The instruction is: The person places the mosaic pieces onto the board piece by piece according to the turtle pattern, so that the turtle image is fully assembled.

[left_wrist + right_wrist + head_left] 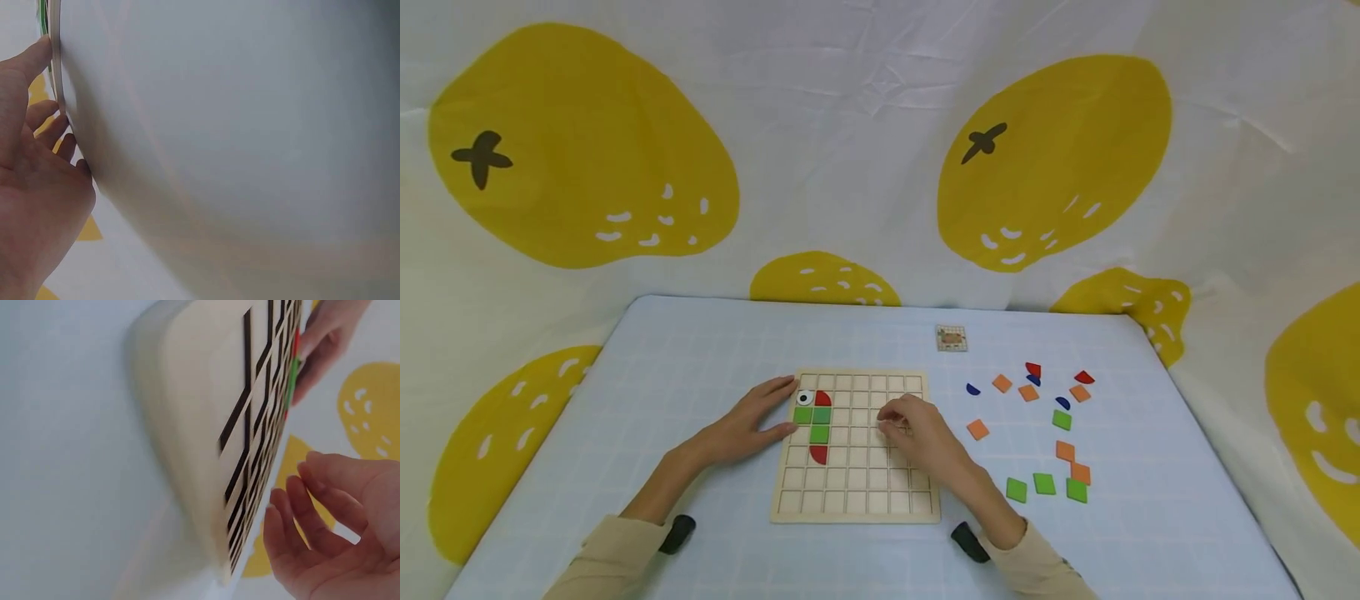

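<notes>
A pale wooden grid board (pixel 857 502) lies on the table. In its upper left cells sit a round white eye piece (pixel 804 398), a red quarter-round piece (pixel 823 399), several green squares (pixel 819 434) and a lower red quarter-round piece (pixel 818 454). My left hand (pixel 741 429) rests at the board's left edge, thumb and fingers spread; the left wrist view shows its fingertips along that edge. Over the right half of the board hovers my right hand (pixel 921 433). Its fingers are loosely bent, thumb tip close to the index finger (pixel 319 487), and no piece shows between them.
Right of the board lie scattered orange squares (pixel 977 429), loose green squares (pixel 1044 483), red quarter-rounds (pixel 1084 377) and blue half-rounds (pixel 973 389). A small picture card (pixel 952 338) lies behind the board. A fabric backdrop with yellow fruit rises behind the table (pixel 700 333).
</notes>
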`<state>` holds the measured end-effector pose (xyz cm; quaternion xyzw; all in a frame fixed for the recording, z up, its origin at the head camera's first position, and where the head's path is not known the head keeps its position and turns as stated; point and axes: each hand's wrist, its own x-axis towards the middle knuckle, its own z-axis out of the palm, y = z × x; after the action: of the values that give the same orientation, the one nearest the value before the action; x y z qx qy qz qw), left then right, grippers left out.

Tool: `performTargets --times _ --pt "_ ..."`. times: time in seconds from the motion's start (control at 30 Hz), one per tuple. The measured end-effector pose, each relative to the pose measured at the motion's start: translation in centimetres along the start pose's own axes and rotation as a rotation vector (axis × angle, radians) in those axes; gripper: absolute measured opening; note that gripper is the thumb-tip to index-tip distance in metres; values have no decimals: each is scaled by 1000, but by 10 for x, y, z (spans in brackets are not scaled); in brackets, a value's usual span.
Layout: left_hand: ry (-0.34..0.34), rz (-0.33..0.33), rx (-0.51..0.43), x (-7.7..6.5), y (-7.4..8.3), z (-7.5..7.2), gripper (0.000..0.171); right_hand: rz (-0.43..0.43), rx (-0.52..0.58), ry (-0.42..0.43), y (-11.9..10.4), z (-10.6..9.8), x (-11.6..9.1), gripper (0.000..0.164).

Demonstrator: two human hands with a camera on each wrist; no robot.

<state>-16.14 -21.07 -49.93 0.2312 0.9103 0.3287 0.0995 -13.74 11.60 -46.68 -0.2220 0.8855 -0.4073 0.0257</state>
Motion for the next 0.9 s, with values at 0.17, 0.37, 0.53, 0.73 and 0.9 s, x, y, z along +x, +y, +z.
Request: performTargets --times 0.17,0.37,0.53,0.73,0.9 --pt "1 12 -9 -1 1 -1 75 28 -26 62 14 -14 -10 10" --pt "9 20 -8 -1 1 -1 74 88 -76 113 29 -29 -18 13" --pt "7 9 -7 -1 0 0 75 171 -116 128 38 -42 -25 17" --pt "7 -3 -13 -1 1 1 75 245 -150 140 46 -54 -36 23" --pt "9 0 -10 -1 0 1 74 274 -176 138 53 -61 -46 26"
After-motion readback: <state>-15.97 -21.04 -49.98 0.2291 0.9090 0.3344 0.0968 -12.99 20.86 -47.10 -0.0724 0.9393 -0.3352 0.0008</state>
